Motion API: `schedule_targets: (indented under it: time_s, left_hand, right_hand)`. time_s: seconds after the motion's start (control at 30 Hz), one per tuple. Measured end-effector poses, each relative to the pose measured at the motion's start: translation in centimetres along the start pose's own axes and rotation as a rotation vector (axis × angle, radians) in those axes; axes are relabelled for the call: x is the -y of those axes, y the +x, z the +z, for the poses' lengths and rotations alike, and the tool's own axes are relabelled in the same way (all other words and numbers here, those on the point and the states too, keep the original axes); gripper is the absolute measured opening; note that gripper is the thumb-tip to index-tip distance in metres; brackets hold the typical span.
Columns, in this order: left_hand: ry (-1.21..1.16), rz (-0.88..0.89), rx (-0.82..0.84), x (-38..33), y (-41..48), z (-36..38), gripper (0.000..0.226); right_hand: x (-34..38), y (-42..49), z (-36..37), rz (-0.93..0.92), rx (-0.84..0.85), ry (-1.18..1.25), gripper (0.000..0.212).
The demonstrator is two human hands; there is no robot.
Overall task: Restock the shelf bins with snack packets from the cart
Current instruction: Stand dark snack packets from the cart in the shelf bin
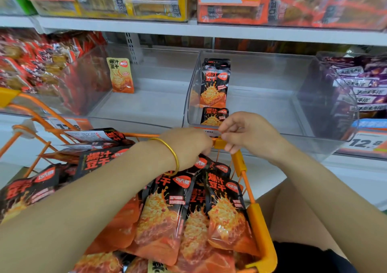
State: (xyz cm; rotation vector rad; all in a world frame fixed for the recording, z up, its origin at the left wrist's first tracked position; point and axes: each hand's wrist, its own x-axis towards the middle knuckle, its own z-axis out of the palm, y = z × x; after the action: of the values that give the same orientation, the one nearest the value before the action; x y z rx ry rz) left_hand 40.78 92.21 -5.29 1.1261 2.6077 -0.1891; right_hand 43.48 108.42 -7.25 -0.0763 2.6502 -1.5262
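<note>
Packets (167,220) crowd cart (259,220); left hand (186,147), right hand (249,134) at rim; bin (266,107) roomy.

The right clear bin (272,105) is lying mostly open: black packets (215,84) are standing only against its left wall and one more packet (213,117) is lying in its front left corner, leaving the middle and right side free for a hand. Its clear front wall is rising just beyond the cart rim (240,164), and the upper shelf board (209,31) is capping the opening from above. The left clear bin (150,103) is showing bare floor apart from a single yellow packet (121,75) standing at its back left. Red packets (41,63) and purple packets (362,88) are crowding the neighbouring bins on either side.
</note>
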Motion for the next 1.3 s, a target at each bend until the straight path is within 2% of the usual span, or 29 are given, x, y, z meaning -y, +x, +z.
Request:
schedule_targets:
  time_s: [0.1, 0.2, 0.27, 0.33, 0.53, 0.57, 0.63, 0.7, 0.73, 0.8, 0.87, 0.93, 1.0, 1.1, 1.23, 1.3]
  left_hand:
    - [-0.151, 0.008, -0.148, 0.9, -0.1, -0.6, 0.018]
    - [-0.408, 0.012, -0.223, 1.9, -0.4, -1.9, 0.013]
    - [-0.553, 0.011, -0.305, 2.4, -0.4, -2.6, 0.023]
    - [-0.604, 0.006, -0.374, 2.6, -0.3, -3.0, 0.028]
    - [-0.650, -0.037, -0.530, 3.2, -0.2, -3.7, 0.014]
    - [-0.642, -0.044, -0.546, 3.2, -0.1, -3.6, 0.014]
    - [-0.615, -0.043, -0.598, 3.3, 0.3, -3.5, 0.016]
    - [-0.563, -0.077, -0.745, 3.5, 0.8, -3.2, 0.022]
    - [-0.544, -0.119, -0.838, 3.6, 1.1, -3.1, 0.028]
    - [-0.534, -0.198, -0.938, 3.9, 1.5, -3.1, 0.039]
    - [-0.461, -0.222, -0.869, 4.1, 2.0, -2.8, 0.043]
    - [-0.363, -0.210, -0.733, 4.1, 2.6, -2.3, 0.044]
    - [-0.275, -0.188, -0.651, 4.0, 3.3, -1.7, 0.045]
    - [-0.158, -0.158, -0.598, 4.0, 4.1, -1.3, 0.044]
    - [-0.047, -0.179, -0.488, 4.2, 4.8, -0.7, 0.047]
    - [-0.033, -0.181, -0.466, 4.4, 4.8, -0.3, 0.048]
  right_hand:
    - [0.2, -0.2, -0.1, 0.015, 0.078, 0.092, 0.008]
    - [0.5, -0.4, 0.0, 0.084, 0.232, 0.284, 0.025]
    - [0.6, -0.4, 0.4, 0.129, 0.311, 0.414, 0.038]
    - [0.7, -0.4, 0.7, 0.137, 0.329, 0.472, 0.048]
    - [0.2, 0.1, 0.6, 0.088, 0.270, 0.463, 0.068]
    - [0.2, 0.1, 0.7, 0.050, 0.255, 0.420, 0.064]
    - [0.3, -0.1, 1.0, -0.042, 0.204, 0.314, 0.039]
    - [1.0, -0.1, 1.1, -0.055, 0.086, 0.347, 0.012]
    - [1.5, 0.2, 0.8, -0.020, 0.013, 0.437, 0.006]
    - [2.2, 1.5, -0.4, 0.081, -0.171, 0.646, 0.016]
    - [2.2, 3.8, -2.3, 0.172, -0.356, 0.667, 0.019]
    - [1.6, 6.5, -3.5, 0.277, -0.426, 0.481, 0.019]
    - [0.5, 8.7, -3.6, 0.407, -0.344, 0.327, 0.021]
    - [-1.2, 11.0, -2.0, 0.592, -0.167, 0.226, 0.022]
    - [-2.6, 13.4, -0.3, 0.655, -0.069, -0.051, 0.007]
    - [-2.7, 13.8, 0.0, 0.651, -0.050, -0.194, 0.039]
